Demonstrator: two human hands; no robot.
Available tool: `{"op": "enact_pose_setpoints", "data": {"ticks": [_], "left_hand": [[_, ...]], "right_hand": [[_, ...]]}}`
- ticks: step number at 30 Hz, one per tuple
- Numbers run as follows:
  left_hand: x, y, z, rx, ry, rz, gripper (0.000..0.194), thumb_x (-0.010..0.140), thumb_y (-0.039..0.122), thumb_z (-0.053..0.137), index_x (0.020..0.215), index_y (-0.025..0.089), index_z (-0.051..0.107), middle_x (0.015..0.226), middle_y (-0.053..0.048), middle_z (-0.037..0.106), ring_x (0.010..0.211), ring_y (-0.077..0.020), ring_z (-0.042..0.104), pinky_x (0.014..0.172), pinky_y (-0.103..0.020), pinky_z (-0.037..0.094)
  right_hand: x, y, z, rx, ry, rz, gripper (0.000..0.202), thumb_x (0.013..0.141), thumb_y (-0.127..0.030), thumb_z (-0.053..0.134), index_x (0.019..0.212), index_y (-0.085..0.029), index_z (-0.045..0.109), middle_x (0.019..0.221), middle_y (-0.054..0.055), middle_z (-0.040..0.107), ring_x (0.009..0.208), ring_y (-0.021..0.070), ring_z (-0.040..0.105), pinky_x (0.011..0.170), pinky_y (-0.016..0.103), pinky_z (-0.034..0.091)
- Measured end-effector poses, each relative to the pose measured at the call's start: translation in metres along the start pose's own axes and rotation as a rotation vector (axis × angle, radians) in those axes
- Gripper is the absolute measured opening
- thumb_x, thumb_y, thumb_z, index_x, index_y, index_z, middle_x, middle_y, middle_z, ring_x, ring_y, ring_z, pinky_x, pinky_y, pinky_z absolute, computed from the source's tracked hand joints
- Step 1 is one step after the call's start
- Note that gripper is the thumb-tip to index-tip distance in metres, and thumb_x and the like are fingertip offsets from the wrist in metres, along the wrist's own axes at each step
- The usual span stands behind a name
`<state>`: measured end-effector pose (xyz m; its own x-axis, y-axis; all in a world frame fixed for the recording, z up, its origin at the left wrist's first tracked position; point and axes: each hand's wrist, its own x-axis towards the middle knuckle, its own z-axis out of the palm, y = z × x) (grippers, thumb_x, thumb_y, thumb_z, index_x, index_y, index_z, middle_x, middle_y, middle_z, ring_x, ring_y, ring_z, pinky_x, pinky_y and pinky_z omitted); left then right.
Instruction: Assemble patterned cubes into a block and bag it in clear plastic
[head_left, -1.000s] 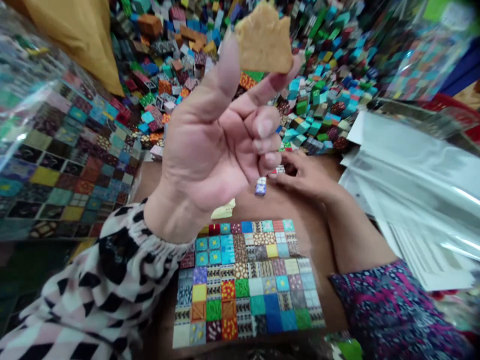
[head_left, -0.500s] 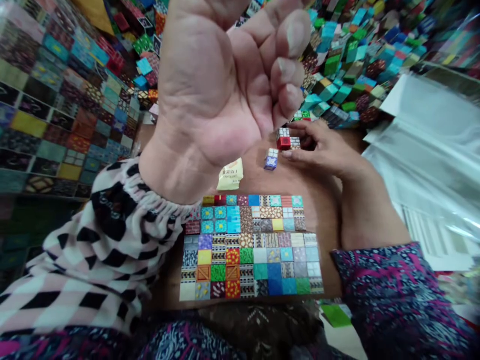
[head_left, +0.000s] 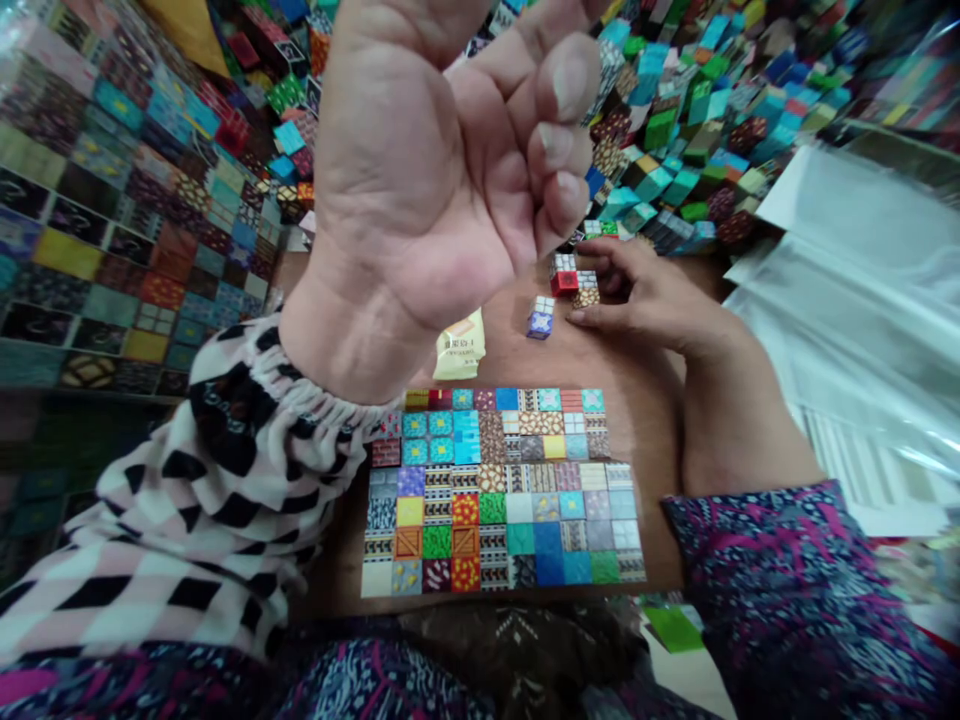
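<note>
Raised nearer to us since a second ago, our left hand [head_left: 450, 190] now fills the upper middle of the view, and the biscuit piece it held then is out of view. Items, left to right: one large bank of patterned blocks [head_left: 112, 230], seemingly under clear film. One checked sleeve [head_left: 210, 500], black, white and pale pink, gathered at our left wrist. Left hand, palm toward us, three fingers curled together; thumb and index tips lie beyond the top edge, so we cannot tell whether they grip anything. One pale yellow wrapper [head_left: 460, 350], printed, on the brown table [head_left: 514, 368]. One flat array of square patterned blocks [head_left: 551, 550], lying in rows in front of us. Three small blocks beyond it: one purple-fronted block [head_left: 540, 323], one red-fronted block [head_left: 564, 284], one brown-spotted block [head_left: 586, 297]. Right hand [head_left: 649, 295], thumb and fingers apart about the brown-spotted block; we cannot tell whether they press on it. One heap of loose coloured blocks [head_left: 675, 150], behind. One patterned sleeve [head_left: 787, 590], purple and pink, on our right forearm. Several clear plastic bags [head_left: 862, 250], stacked at far right.
</note>
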<state>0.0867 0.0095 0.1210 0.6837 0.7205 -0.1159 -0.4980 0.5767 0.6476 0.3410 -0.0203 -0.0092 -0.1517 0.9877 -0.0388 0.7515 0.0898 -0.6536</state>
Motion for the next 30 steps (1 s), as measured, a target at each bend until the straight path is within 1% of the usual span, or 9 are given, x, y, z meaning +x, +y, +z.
{"op": "enact_pose_setpoints", "data": {"ticks": [4, 8, 11, 17, 19, 22, 25, 27, 30], "left_hand": [[0.001, -0.001, 0.004, 0.037, 0.043, 0.013, 0.093, 0.097, 0.064, -0.008, 0.12, 0.005, 0.061, 0.061, 0.006, 0.024, 0.047, -0.006, 0.035, 0.056, -0.019, 0.029], [0.001, -0.004, 0.004, 0.013, 0.062, 0.03, 0.079, 0.101, 0.065, 0.009, 0.101, 0.008, 0.064, 0.055, 0.006, 0.036, 0.046, -0.0056, 0.036, 0.049, -0.018, 0.034], [0.002, -0.005, -0.001, -0.035, 0.035, 0.046, 0.07, 0.102, 0.065, 0.022, 0.09, 0.011, 0.064, 0.056, 0.004, 0.041, 0.047, -0.0059, 0.035, 0.048, -0.018, 0.039], [0.002, -0.004, -0.002, -0.055, 0.051, 0.045, 0.075, 0.103, 0.062, 0.014, 0.092, 0.009, 0.066, 0.056, 0.002, 0.043, 0.048, -0.0068, 0.035, 0.048, -0.019, 0.038], [0.001, -0.004, -0.001, -0.065, 0.061, 0.047, 0.071, 0.104, 0.06, 0.017, 0.091, 0.009, 0.066, 0.056, 0.002, 0.044, 0.048, -0.007, 0.036, 0.048, -0.02, 0.039], [0.001, -0.003, -0.001, -0.099, 0.08, 0.047, 0.058, 0.104, 0.054, 0.031, 0.09, 0.011, 0.066, 0.055, 0.001, 0.045, 0.048, -0.0079, 0.038, 0.048, -0.021, 0.039], [0.001, -0.003, -0.002, -0.124, 0.083, 0.047, 0.048, 0.102, 0.051, 0.042, 0.092, 0.012, 0.067, 0.054, 0.0, 0.046, 0.048, -0.0095, 0.039, 0.047, -0.023, 0.04], [0.002, -0.003, -0.003, -0.112, 0.071, 0.045, 0.049, 0.101, 0.053, 0.041, 0.093, 0.012, 0.067, 0.055, 0.0, 0.046, 0.048, -0.0098, 0.039, 0.047, -0.023, 0.041], [0.002, -0.003, -0.002, -0.07, 0.074, 0.045, 0.058, 0.103, 0.058, 0.031, 0.093, 0.013, 0.067, 0.055, 0.002, 0.044, 0.047, -0.0086, 0.038, 0.046, -0.021, 0.041]], "right_hand": [[0.0, -0.001, 0.004, -0.012, 0.047, -0.013, 0.072, 0.069, -0.047, 0.081, 0.134, -0.023, 0.06, 0.119, 0.01, 0.059, 0.099, 0.0297, 0.061, 0.089, 0.051, 0.052], [0.001, -0.005, 0.008, -0.015, 0.06, -0.026, 0.072, 0.072, -0.048, 0.079, 0.135, -0.019, 0.058, 0.123, 0.013, 0.059, 0.105, 0.0314, 0.06, 0.091, 0.049, 0.051], [0.003, -0.009, 0.009, -0.045, 0.046, -0.01, 0.072, 0.074, -0.048, 0.077, 0.137, -0.02, 0.056, 0.124, 0.014, 0.059, 0.105, 0.0314, 0.059, 0.089, 0.048, 0.051], [0.002, -0.018, 0.008, -0.085, 0.048, -0.004, 0.051, 0.08, -0.041, 0.073, 0.125, -0.02, 0.063, 0.112, 0.01, 0.062, 0.1, 0.0281, 0.058, 0.084, 0.042, 0.049], [0.002, -0.02, 0.007, -0.086, 0.05, 0.001, 0.046, 0.08, -0.039, 0.073, 0.121, -0.021, 0.064, 0.104, 0.008, 0.064, 0.094, 0.0259, 0.058, 0.079, 0.039, 0.048], [0.002, -0.02, 0.007, -0.095, 0.046, 0.017, 0.042, 0.08, -0.038, 0.073, 0.118, -0.02, 0.065, 0.099, 0.006, 0.065, 0.088, 0.0239, 0.058, 0.075, 0.036, 0.047], [0.003, -0.019, 0.008, -0.128, 0.072, -0.007, 0.053, 0.078, -0.038, 0.077, 0.125, -0.02, 0.062, 0.111, 0.009, 0.063, 0.095, 0.0259, 0.059, 0.08, 0.039, 0.048], [0.004, -0.018, 0.009, -0.173, 0.074, -0.038, 0.059, 0.078, -0.039, 0.078, 0.131, -0.02, 0.06, 0.117, 0.011, 0.061, 0.104, 0.029, 0.057, 0.086, 0.042, 0.048], [0.004, -0.018, 0.01, -0.206, 0.038, -0.066, 0.049, 0.084, -0.041, 0.073, 0.128, -0.022, 0.063, 0.111, 0.01, 0.06, 0.109, 0.0303, 0.055, 0.091, 0.043, 0.047]]}}
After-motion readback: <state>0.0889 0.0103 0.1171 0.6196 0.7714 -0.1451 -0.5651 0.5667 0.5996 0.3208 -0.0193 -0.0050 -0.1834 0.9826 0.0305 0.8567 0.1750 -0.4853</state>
